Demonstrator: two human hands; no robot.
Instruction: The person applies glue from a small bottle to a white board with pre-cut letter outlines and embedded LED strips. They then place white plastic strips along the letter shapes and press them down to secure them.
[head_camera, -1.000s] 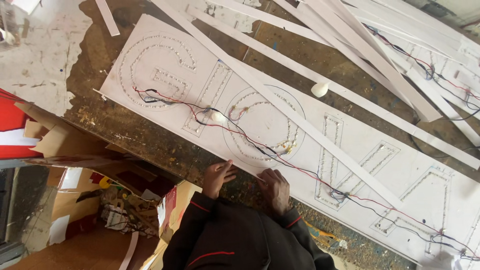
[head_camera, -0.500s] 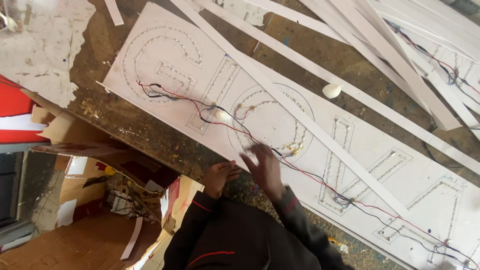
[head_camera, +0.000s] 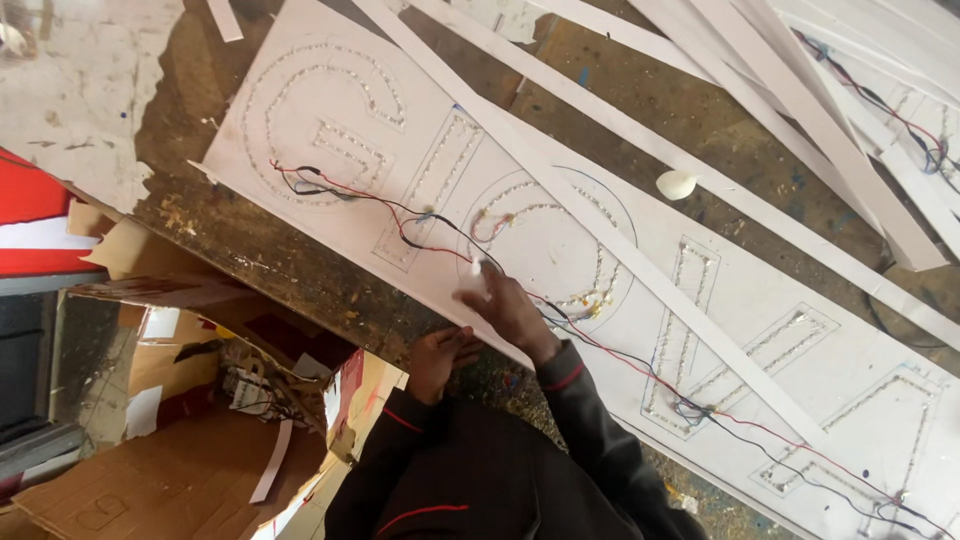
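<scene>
Sign board (head_camera: 560, 250): we see a long white panel lying flat and slantwise on the worn brown bench, with large letter outlines traced in rows of tiny lights.
Wires (head_camera: 400, 210): we see thin red and black leads trailing loose across the board from letter to letter.
White piece (head_camera: 478, 280): we see a small pale object pinched at the fingertips, over the round letter; we cannot tell what it is.
Right hand (head_camera: 510, 310): we see it reaching onto the board, fingers closed on the white piece.
Left hand (head_camera: 440, 358): we see it curled at the board's near edge, nothing visible in it.
</scene>
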